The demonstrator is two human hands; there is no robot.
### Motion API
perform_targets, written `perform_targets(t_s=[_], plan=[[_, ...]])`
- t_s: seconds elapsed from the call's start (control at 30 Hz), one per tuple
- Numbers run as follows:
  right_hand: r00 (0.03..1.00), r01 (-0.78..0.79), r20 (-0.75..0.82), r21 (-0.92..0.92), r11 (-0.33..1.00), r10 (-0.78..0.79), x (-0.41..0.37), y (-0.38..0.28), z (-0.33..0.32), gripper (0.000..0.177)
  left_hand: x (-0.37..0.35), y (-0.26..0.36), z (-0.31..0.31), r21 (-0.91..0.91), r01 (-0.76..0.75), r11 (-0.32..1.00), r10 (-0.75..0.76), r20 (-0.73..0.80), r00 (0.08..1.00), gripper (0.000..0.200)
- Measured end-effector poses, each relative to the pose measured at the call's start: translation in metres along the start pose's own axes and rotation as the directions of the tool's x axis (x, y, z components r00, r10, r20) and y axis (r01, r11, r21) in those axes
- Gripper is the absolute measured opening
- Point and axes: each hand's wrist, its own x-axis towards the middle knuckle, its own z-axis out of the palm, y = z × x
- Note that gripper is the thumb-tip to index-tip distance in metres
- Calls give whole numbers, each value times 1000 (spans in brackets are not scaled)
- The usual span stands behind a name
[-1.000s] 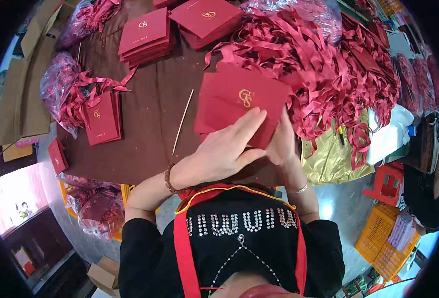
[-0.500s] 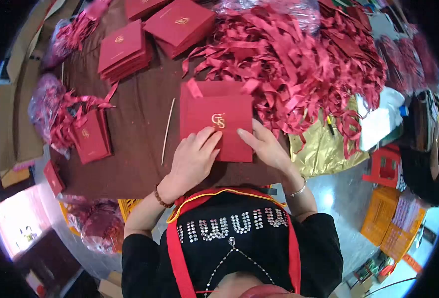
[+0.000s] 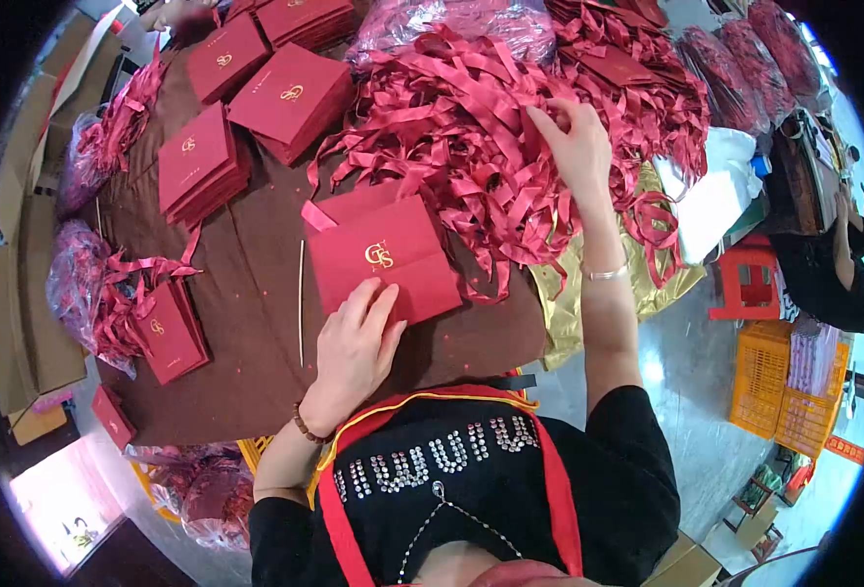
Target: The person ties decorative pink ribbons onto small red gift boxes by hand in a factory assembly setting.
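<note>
Leaving the red bag [image 3: 383, 259] under the flat, open left hand [image 3: 354, 347], the right hand [image 3: 578, 147] had reached one-o'clock ribbons [image 3: 451, 127], grip unclear.

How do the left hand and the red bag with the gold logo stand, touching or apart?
Touching. The head view shows the left hand lying flat, its fingertips on the near edge of the red bag.

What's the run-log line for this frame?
left hand: flat on red paper bag | right hand: in ribbon pile, grasp unclear | wooden stick: beside bag
</note>
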Motion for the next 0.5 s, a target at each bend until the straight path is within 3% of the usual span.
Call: perform_targets(t_s=[0.07, 0.13, 0.33, 0.4, 0.43, 0.5], plan=[[999, 38, 26, -42, 998, -36, 6, 1, 6, 34, -2, -1, 0, -22, 4, 1000, -4, -6, 1000, 38], [992, 115, 37, 43, 992, -117, 9, -5, 8, 33, -4, -1, -2, -102, -1, 995, -4, -45, 999, 35], [979, 196, 65, -59, 979, -193, 10, -11, 9, 28, 5, 0, -7, -222, -36, 974, 19, -77, 997, 28], [993, 116, 4, 273, 955, -122, 20, -4, 1, 24, 10, 2, -11, -258, -69, 964, 44, -100, 994, 26], [999, 25, 20, 555, 832, -44, 26, -12, -10, 20, 13, 4, -16, -335, -38, 941, 13, -78, 997, 24], [991, -136, 113, 771, 622, 77, 36, -24, -39, 19, 22, 6, -25, -471, -26, 881, -14, -81, 997, 18]])
